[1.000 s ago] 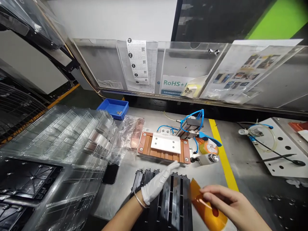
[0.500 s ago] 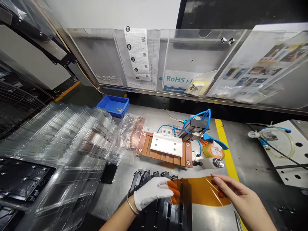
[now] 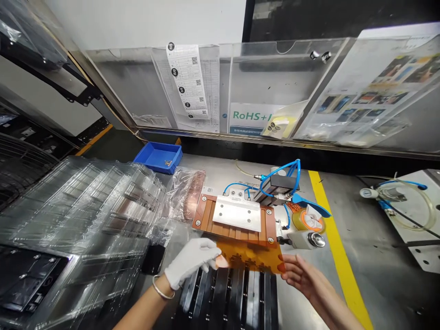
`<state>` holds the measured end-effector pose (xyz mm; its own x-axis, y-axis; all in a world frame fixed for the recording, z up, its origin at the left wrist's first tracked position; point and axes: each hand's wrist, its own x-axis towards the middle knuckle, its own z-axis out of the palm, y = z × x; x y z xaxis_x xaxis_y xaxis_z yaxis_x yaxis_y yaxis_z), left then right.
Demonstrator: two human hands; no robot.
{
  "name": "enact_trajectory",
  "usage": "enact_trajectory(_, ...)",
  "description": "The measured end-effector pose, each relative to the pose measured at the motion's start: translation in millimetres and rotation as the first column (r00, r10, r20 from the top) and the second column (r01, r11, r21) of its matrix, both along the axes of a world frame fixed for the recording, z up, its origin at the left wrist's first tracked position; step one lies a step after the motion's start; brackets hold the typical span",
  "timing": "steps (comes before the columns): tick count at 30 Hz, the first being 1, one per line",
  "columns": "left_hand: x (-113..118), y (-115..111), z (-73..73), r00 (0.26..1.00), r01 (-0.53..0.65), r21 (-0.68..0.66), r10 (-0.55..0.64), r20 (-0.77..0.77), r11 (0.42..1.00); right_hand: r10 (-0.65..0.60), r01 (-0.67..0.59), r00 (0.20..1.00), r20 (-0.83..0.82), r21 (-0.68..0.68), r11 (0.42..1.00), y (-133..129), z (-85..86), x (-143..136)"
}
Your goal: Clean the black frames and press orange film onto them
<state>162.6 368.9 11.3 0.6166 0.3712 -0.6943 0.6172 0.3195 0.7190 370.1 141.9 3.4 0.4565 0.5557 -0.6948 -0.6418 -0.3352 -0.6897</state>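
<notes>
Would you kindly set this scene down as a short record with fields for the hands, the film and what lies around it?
Left hand: gloved in white, gripping the left end of the amber film
Right hand: bare, holding its right end
Film position: spanning the hands, seen over the far ends of the black parts; contact unclear
Beyond film: brown fixture bearing a white plate
Back left: blue bin

A single view is supplied, by a camera worn on the head and pointed forward and down over the table (image 3: 216, 169). The left hand (image 3: 192, 260) and right hand (image 3: 300, 275) are shown at close range in the lower half, the forearms (image 3: 142, 305) being cut by the bottom edge. The paper holder (image 3: 125, 87) is set farther off, across the upper part; the plastic trays (image 3: 75, 197) are cut by the left edge
</notes>
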Motion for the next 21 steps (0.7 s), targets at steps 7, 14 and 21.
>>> enact_trajectory(7, 11.1, 31.5, 1.7, 0.999, 0.049, 0.07, -0.048, -0.017, 0.996, 0.126, -0.126, 0.965, 0.232, -0.013, 0.992, 35.1, -17.5, 5.8)
enact_trajectory(14, 39.0, 66.5, -1.6, 0.994, 0.102, 0.085, -0.098, -0.045, 0.991, 0.184, -0.178, 0.946, 0.267, -0.047, 0.983, 67.0, -25.5, 21.7)
enact_trajectory(21, 65.2, 85.9, -21.1, 0.988, 0.1, 0.119, -0.085, -0.126, 0.988, 0.189, -0.168, 0.943, 0.275, -0.097, 0.981, 89.7, -43.6, 32.2)
